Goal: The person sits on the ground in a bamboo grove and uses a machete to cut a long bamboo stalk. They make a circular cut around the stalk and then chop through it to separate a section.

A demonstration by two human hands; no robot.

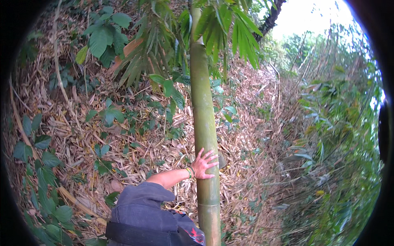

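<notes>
A thick green bamboo stalk [202, 106] rises upright through the middle of the view, with pale rings at its joints. My left hand [202, 165] lies on the stalk with its fingers spread and its palm against the bark. On that wrist are thin yellow-green and dark bands [189, 172]. The arm comes in from the lower left in a dark grey-blue sleeve [143, 207]. My right hand is out of view. Just right of the stalk, beside my fingers, is a small greyish-brown shape [222, 160] that I cannot make out.
Dry fallen leaves [164, 139] cover the sloping ground. Broad-leaved green plants [49, 180] grow at the left, with thin stems [57, 61] among them. Drooping green leaves [242, 35] hang around the stalk's upper part. Dense bamboo foliage [344, 135] fills the right side.
</notes>
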